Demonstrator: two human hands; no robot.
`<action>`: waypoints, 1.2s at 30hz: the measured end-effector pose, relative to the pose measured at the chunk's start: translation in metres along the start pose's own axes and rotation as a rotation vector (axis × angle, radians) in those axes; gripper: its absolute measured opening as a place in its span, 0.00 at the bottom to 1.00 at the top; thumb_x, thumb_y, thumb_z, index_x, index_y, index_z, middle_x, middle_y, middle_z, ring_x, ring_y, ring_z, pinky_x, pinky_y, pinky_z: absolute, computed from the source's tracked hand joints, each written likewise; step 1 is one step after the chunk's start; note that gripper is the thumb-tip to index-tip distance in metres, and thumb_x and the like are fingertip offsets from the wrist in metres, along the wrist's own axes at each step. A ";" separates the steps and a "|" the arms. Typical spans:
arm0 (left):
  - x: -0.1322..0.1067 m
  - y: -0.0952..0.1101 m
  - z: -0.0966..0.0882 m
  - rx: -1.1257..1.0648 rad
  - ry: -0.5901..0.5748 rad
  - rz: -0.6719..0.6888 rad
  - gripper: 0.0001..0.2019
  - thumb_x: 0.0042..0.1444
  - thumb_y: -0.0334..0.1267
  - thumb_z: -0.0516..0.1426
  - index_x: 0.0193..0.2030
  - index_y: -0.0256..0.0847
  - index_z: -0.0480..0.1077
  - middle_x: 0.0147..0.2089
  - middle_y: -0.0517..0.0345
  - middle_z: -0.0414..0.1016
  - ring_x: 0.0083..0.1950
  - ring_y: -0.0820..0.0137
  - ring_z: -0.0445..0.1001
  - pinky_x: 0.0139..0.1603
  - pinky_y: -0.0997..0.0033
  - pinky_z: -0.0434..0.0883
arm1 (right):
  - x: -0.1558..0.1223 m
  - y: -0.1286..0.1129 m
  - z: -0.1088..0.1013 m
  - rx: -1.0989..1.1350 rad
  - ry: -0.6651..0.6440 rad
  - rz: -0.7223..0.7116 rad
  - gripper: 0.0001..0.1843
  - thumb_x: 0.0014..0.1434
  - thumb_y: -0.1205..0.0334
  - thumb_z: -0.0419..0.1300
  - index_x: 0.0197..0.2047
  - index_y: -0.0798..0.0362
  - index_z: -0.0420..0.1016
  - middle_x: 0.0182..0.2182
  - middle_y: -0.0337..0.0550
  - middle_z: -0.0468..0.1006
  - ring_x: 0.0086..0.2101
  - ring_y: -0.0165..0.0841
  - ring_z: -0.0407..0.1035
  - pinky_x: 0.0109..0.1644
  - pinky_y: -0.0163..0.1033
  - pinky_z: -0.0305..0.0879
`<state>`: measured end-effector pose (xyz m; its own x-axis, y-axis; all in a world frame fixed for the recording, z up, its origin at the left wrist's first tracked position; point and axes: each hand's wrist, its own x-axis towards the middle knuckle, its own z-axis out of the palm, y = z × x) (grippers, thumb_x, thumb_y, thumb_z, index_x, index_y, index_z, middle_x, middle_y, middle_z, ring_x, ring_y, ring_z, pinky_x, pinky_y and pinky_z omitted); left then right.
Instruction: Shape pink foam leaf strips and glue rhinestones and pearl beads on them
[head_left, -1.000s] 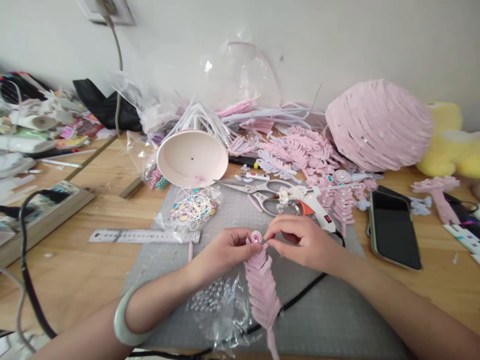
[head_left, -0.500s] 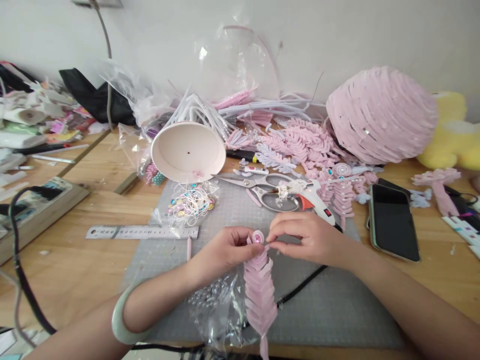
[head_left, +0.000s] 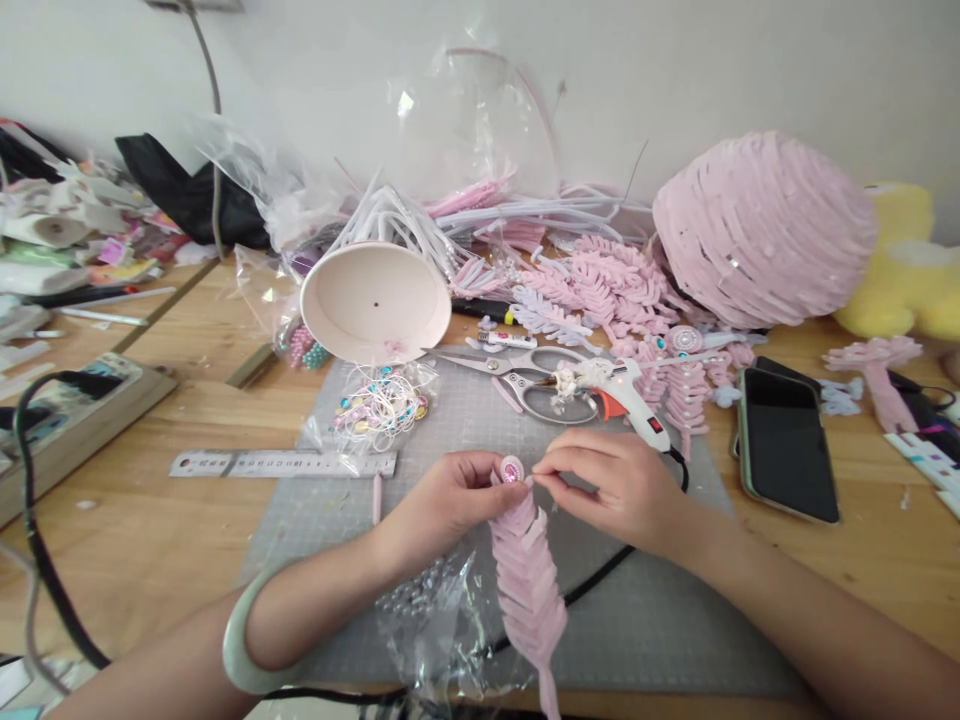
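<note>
Slight swing toward five o'clock, since half a second ago, of the tail of the pink feather strip [head_left: 529,580]; both hands almost unmoved.

Nearest, at seven o'clock, pale green bangle [head_left: 240,640] on the left wrist. Just beyond, at six o'clock from the hands, clear bag of silver beads [head_left: 427,600] on the grey cutting mat [head_left: 675,630], partly under the strip, with a black cable [head_left: 600,575] passing beneath toward two o'clock.

At centre, left hand [head_left: 450,495] pinching the strip's top end between thumb and fingers, with a round pink jewel [head_left: 512,468] at that end. Right hand [head_left: 611,485] at three o'clock of the jewel, thumb and forefinger closed on a top petal of the strip, just beside the jewel. Strip running from the fingers toward six o'clock over mat and bead bag.

Farther, at ten o'clock, steel ruler [head_left: 277,464] flat at the mat's edge, with a bag of coloured charms [head_left: 379,405] touching it. At twelve to one o'clock, scissors [head_left: 517,380] and white glue gun [head_left: 626,395], touching. At three o'clock, dark phone [head_left: 787,445] face up on the wooden table [head_left: 150,540].

Farthest, at eleven o'clock, pink cup [head_left: 375,300] tipped on its side; at one o'clock, pink layered dome [head_left: 761,225] by the wall.
</note>
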<state>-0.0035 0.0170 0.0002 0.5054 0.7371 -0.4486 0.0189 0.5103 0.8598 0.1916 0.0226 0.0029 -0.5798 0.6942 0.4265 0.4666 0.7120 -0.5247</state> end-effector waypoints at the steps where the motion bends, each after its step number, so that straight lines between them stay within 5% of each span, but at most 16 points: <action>1: 0.000 0.000 0.000 -0.006 0.007 -0.007 0.15 0.45 0.45 0.63 0.25 0.35 0.67 0.24 0.65 0.62 0.26 0.78 0.57 0.27 0.78 0.54 | -0.001 -0.002 0.001 -0.029 0.012 0.006 0.07 0.59 0.68 0.55 0.32 0.55 0.73 0.28 0.42 0.77 0.27 0.27 0.69 0.31 0.32 0.63; 14: -0.002 0.000 0.001 0.022 0.066 -0.002 0.15 0.43 0.47 0.64 0.25 0.35 0.70 0.24 0.63 0.68 0.26 0.76 0.62 0.28 0.77 0.59 | -0.008 -0.009 0.013 -0.055 0.143 0.040 0.05 0.58 0.68 0.56 0.32 0.55 0.74 0.26 0.43 0.76 0.26 0.28 0.69 0.30 0.32 0.63; 18: -0.002 0.000 0.000 0.028 0.093 0.015 0.15 0.44 0.47 0.64 0.25 0.35 0.70 0.24 0.62 0.69 0.26 0.75 0.64 0.28 0.77 0.60 | -0.004 -0.009 0.008 0.201 0.164 0.340 0.08 0.60 0.63 0.55 0.35 0.53 0.76 0.29 0.42 0.78 0.29 0.29 0.70 0.33 0.33 0.65; 22: 0.000 -0.003 0.000 0.075 0.093 0.027 0.16 0.42 0.48 0.65 0.28 0.35 0.73 0.26 0.60 0.72 0.28 0.73 0.66 0.30 0.75 0.63 | 0.003 -0.011 0.006 0.441 -0.002 0.677 0.11 0.55 0.54 0.59 0.33 0.53 0.76 0.26 0.39 0.75 0.23 0.27 0.63 0.24 0.33 0.58; 29: 0.002 -0.004 -0.004 0.128 0.050 0.039 0.16 0.45 0.48 0.63 0.32 0.35 0.75 0.30 0.57 0.75 0.32 0.70 0.69 0.35 0.73 0.65 | 0.007 -0.010 0.010 0.625 -0.086 0.832 0.12 0.52 0.53 0.60 0.26 0.54 0.72 0.22 0.36 0.69 0.24 0.27 0.60 0.27 0.33 0.56; 36: 0.005 -0.004 -0.009 0.141 0.024 0.049 0.12 0.46 0.44 0.63 0.31 0.36 0.75 0.30 0.59 0.76 0.32 0.72 0.69 0.36 0.74 0.65 | 0.006 -0.006 0.010 0.628 -0.141 0.820 0.13 0.51 0.52 0.60 0.32 0.55 0.75 0.25 0.38 0.73 0.26 0.28 0.62 0.28 0.33 0.56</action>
<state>-0.0092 0.0228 -0.0078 0.4875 0.7709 -0.4099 0.1169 0.4076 0.9056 0.1788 0.0214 0.0016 -0.3336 0.8929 -0.3023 0.3441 -0.1832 -0.9209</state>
